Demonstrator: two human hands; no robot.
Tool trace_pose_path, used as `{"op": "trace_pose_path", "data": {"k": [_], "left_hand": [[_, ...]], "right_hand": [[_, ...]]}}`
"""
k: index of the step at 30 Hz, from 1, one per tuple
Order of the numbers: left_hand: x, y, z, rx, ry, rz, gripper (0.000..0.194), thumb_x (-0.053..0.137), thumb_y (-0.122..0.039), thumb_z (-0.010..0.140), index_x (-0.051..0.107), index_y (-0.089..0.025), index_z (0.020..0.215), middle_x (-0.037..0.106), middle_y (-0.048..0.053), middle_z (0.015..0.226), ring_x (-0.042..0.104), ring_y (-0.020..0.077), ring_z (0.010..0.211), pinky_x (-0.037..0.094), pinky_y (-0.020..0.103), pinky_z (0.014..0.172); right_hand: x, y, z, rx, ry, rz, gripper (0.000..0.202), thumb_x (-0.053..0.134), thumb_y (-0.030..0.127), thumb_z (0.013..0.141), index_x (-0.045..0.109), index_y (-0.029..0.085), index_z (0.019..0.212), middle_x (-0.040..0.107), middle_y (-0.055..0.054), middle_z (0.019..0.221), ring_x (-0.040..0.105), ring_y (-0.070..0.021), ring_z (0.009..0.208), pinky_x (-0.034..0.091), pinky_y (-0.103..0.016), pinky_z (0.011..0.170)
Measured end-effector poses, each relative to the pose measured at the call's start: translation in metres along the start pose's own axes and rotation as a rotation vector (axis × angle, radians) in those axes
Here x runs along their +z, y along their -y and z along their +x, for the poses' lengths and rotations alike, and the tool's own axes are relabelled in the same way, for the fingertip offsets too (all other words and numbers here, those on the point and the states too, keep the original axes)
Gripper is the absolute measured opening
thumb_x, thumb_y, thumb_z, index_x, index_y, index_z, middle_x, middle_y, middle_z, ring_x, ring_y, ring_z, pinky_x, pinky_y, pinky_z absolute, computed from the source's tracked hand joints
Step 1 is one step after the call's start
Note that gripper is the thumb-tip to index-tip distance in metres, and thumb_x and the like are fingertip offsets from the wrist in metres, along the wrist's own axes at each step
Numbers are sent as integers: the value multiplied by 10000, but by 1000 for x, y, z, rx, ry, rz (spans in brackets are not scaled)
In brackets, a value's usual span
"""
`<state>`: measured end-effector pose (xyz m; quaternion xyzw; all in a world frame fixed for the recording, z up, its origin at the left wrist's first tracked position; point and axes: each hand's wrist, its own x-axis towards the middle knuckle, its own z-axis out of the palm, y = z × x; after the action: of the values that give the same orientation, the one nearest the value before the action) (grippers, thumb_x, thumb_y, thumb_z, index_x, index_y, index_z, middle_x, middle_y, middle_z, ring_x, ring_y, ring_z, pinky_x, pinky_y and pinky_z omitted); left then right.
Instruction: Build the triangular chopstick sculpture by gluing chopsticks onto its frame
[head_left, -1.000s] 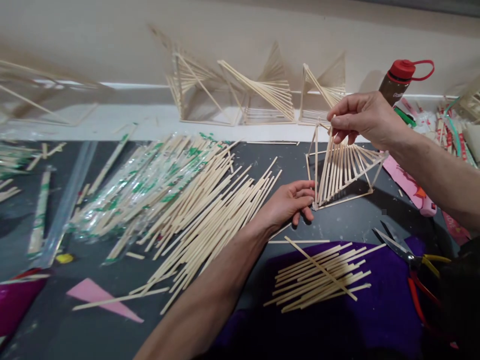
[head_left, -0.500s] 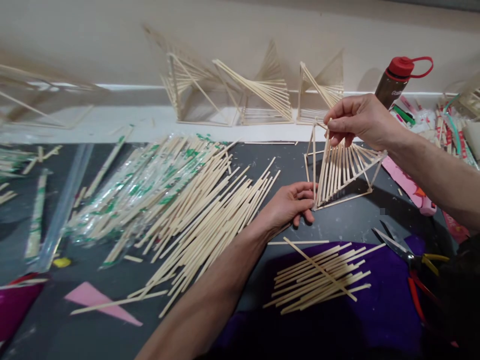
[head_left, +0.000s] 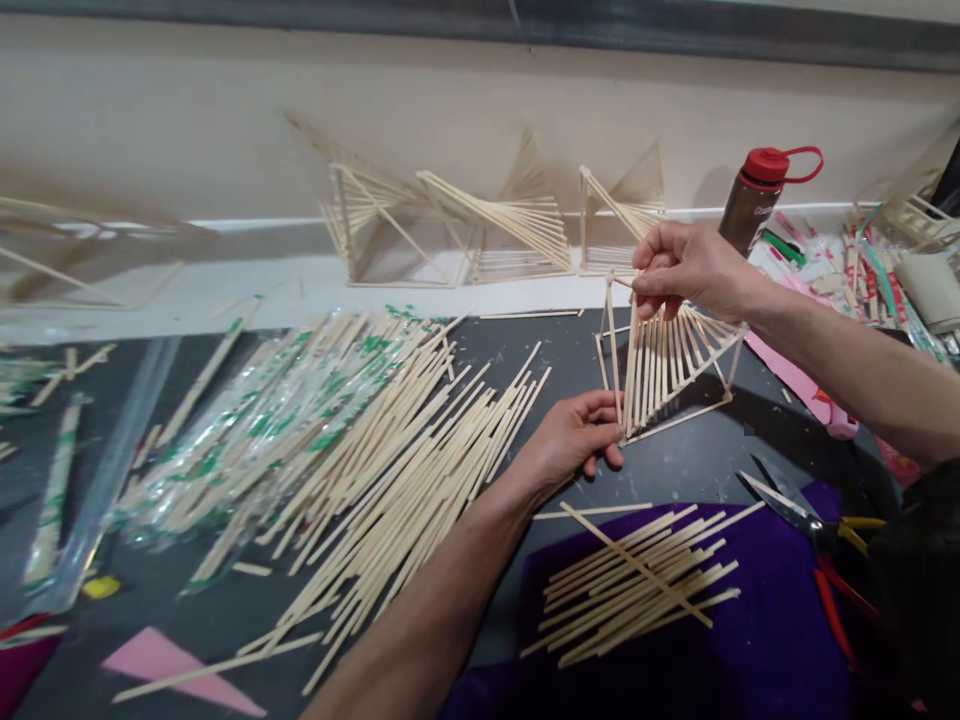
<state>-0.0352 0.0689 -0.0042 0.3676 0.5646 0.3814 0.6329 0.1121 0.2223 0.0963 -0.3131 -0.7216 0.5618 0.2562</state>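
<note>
Clear wrappers [head_left: 330, 380] hold sticks [head_left: 244, 430] — the right hand [head_left: 686, 270] pinches one stick [head_left: 632, 360] by its top; the left hand [head_left: 577, 435], half-curled, loosely grips the frame [head_left: 697, 367] — lower corner

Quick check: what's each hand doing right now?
Left hand: fingers curled at the stick frame's lower corner; whether its grip is closed cannot be told.
Right hand: closed, pinching a thin stick near its top.

Right hand [head_left: 694, 270] at top of stick frame [head_left: 651, 362]
</note>
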Motion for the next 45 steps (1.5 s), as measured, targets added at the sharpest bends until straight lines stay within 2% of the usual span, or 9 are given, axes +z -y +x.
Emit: {"op": "trace_pose_path", "data": {"k": [8, 17, 22, 27, 31, 39, 45], "left_hand": [[0, 3, -1, 4, -19, 20, 382, 687, -202, 674, 600, -125, 1038, 629, -10, 740, 638, 95, 471, 342, 131, 306], [0, 3, 0, 4, -21, 20, 362, 698, -238, 688, 620, -121, 1021, 622, -12, 708, 621, 84, 470, 342, 121, 308], [-1, 3, 0, 19, -10, 27, 315, 684, -241, 710, 612, -127, 995, 608, -23, 655, 624, 92, 491, 357, 123, 331], [-1, 3, -1, 25, -10, 31, 351, 688, -267, 710, 618, -128, 1025, 613, -22, 651, 627, 96, 500, 360, 126, 339], [-1, 3, -1, 26, -3, 44, 356, 689, -293, 711, 627, -125, 1019, 614, -21, 630, 625, 100, 502, 367, 129, 341], [-1, 4, -1, 37, -8, 61, 302, 671, -285, 742, 622, -126, 994, 630, -13, 584, 610, 100, 482, 350, 133, 344], [-2, 5, -1, 41, -5, 73, 307, 671, -288, 754, 628, -119, 1007, 637, -5, 598, 620, 111, 506, 359, 148, 351]], "right_hand": [[-7, -3, 6, -146, -40, -156, 50, 685, 148, 700, 672, 109, 728, 663, -25, 630, 642, -97, 549, 427, -158, 406], [-8, -10, 15, -163, -12, -221, 157, 654, 191, 714, 740, 87, 794, 657, -50, 607, 635, -109, 560, 426, -174, 418], [-5, -8, 15, -175, -24, -225, 136, 637, 179, 708, 731, 93, 756, 649, -40, 607, 627, -100, 541, 413, -173, 414], [-3, -2, 11, -200, -33, -223, 97, 637, 173, 702, 710, 112, 722, 653, -21, 616, 598, -82, 519, 436, -180, 450], [-1, -3, 12, -264, -30, -263, 111, 626, 172, 718, 719, 110, 720, 643, -20, 603, 597, -90, 525, 443, -203, 492], [-4, -5, 14, -476, -73, -619, 179, 590, 135, 776, 766, 157, 794, 702, -17, 704, 604, -113, 644, 425, -238, 618], [-5, -3, 17, -599, -35, -791, 185, 567, 122, 800, 745, 171, 805, 716, -33, 806, 620, -149, 733, 434, -269, 671]]}}
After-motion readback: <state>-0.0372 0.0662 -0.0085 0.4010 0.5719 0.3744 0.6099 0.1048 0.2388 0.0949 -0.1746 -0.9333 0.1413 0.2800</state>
